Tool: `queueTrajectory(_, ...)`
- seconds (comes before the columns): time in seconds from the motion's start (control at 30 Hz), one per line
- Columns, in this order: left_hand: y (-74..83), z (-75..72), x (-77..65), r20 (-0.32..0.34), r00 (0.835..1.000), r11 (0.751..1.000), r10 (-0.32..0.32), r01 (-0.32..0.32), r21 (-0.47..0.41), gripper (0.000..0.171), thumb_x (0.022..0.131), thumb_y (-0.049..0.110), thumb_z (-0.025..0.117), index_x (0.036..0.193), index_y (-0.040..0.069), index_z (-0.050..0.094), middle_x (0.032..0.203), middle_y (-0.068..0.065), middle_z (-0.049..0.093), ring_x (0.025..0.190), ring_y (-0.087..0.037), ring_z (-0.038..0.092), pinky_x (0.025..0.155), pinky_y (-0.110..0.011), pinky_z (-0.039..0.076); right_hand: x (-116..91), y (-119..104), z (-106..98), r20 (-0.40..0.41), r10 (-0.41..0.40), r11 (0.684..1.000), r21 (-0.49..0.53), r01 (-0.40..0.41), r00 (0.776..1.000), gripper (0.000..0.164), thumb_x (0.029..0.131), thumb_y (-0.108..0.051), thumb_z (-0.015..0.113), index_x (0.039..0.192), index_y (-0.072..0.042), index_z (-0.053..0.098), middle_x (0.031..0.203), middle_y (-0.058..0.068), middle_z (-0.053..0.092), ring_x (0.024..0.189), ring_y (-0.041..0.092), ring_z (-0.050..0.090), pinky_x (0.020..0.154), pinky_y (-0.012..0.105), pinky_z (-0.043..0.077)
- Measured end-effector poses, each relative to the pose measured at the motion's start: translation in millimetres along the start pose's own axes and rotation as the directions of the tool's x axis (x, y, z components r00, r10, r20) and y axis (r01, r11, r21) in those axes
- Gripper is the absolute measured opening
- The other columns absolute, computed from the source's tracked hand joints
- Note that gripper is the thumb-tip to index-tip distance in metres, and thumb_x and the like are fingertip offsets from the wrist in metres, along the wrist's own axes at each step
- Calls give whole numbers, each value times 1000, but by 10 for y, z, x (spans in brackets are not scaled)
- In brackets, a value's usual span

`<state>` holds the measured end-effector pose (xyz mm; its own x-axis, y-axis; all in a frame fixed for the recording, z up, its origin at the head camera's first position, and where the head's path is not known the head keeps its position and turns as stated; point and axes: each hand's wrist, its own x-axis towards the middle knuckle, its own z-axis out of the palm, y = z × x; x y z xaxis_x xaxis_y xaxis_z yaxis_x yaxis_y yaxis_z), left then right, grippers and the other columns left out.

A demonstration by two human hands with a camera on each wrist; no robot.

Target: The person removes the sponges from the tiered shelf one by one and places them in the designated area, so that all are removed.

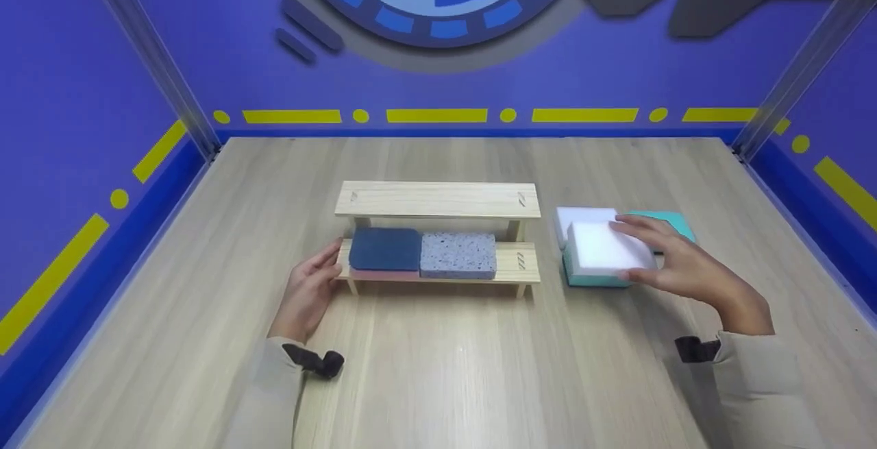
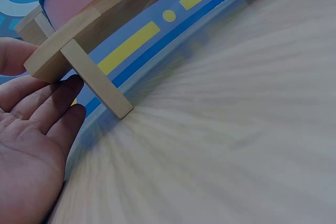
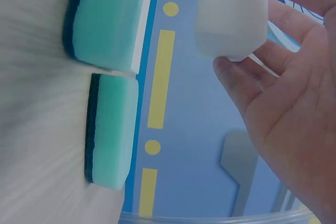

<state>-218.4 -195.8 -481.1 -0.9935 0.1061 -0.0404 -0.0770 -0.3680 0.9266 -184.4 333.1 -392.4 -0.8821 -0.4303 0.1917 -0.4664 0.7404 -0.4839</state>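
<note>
My right hand (image 1: 668, 257) holds a white sponge block (image 1: 606, 243) between thumb and fingers, raised off the table in the right wrist view. Below it lies a green sponge (image 1: 596, 280), partly hidden. Another white block (image 1: 569, 219) sits just behind, and a teal sponge (image 1: 675, 221) shows beyond the fingers. My left hand (image 1: 308, 291) grips the left end of a two-step wooden rack (image 1: 438, 197), with fingers under the lower board (image 2: 63, 51). On that board, a dark blue sponge with a pink underside (image 1: 385, 249) lies beside a speckled grey sponge (image 1: 458, 255).
The rack's upper step stands behind the sponges. Pale wood tabletop (image 1: 438, 367) extends in front of the rack. Blue panels (image 1: 438, 92) with yellow dashes wall in the back and both sides.
</note>
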Motion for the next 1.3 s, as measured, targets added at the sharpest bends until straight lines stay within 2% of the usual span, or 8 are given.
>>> queueTrajectory(0.23,-13,8,-1,-21,1000,1000,-6,5,-8,57,93,-9,42,147,-10,23,157,-21,22,146,-29,22,119,-41,17,-63,85,-50,-6,5,1000,-5,-5,1000,65,82,-13,74,139,0,47,141,29,39,126,48,38,91,66,38)
queueTrajectory(0.53,-17,2,-8,-12,1000,1000,-11,11,-19,58,94,-9,41,148,-9,22,159,-19,18,148,-27,16,120,-40,14,-154,178,-136,3,39,999,-3,-39,999,66,81,-15,75,138,2,46,140,31,39,124,52,38,90,70,36)
queueTrajectory(0.67,-14,-2,0,-8,1000,1000,-14,14,-5,57,94,-9,40,148,-10,21,159,-20,18,148,-26,16,117,-32,25,-202,218,-170,12,87,996,4,-87,996,67,81,-16,75,139,1,45,142,30,37,125,52,37,91,71,34)
queueTrajectory(0.8,-4,-6,6,9,1000,1000,-11,11,10,58,93,-9,39,147,-11,19,159,-20,15,149,-26,12,117,-35,23,-243,254,-184,15,113,994,-3,-113,993,68,81,-16,75,140,0,45,143,30,36,126,52,35,91,73,32)
queueTrajectory(0.9,4,-4,8,9,1000,1000,-4,4,9,58,93,-9,39,147,-11,20,159,-21,16,148,-28,14,120,-43,13,-258,282,-189,8,109,994,-7,-108,994,68,81,-16,75,140,0,45,143,30,36,126,54,34,91,76,30)
queueTrajectory(1.03,0,1,5,-1,1000,1000,-3,3,12,58,93,-9,40,147,-11,22,158,-22,19,147,-30,18,117,-37,23,-287,329,-186,-1,100,995,-11,-100,995,68,80,-15,75,140,-1,45,143,32,35,126,57,32,90,78,28)
queueTrajectory(1.17,-8,10,2,-16,1000,1000,-2,2,2,57,93,-9,41,147,-10,25,156,-22,24,145,-29,24,103,-20,40,-310,380,-180,0,92,996,-7,-92,996,67,81,-14,74,140,-2,45,143,33,34,126,59,31,89,78,27)
queueTrajectory(1.3,-8,11,1,-25,1000,1000,-4,4,-9,56,93,-9,41,147,-9,26,156,-21,27,144,-28,26,99,-16,42,-327,421,-177,7,91,996,9,-91,996,67,81,-13,74,140,-1,44,144,34,32,126,61,29,89,79,26)
